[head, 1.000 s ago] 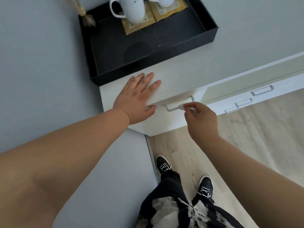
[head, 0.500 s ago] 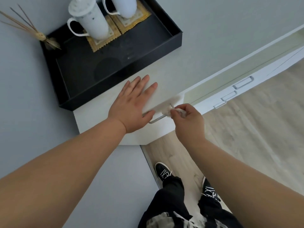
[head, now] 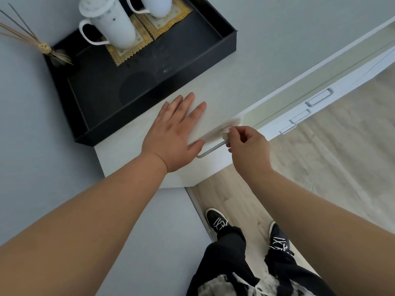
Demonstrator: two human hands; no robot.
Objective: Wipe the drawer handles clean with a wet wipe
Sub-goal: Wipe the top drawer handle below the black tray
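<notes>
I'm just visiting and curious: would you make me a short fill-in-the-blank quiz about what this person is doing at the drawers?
1. The left hand lies flat on the cabinet top, fingers ____.
2. The right hand pinches a white ____ against the drawer handle.
3. Two white mugs stand on gold-edged mats in a ____ tray.

Missing words: straight; wet wipe; black

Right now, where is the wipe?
In the head view, the wipe is pinched in the right hand at the right end of the handle, right of the flat left hand.
</notes>
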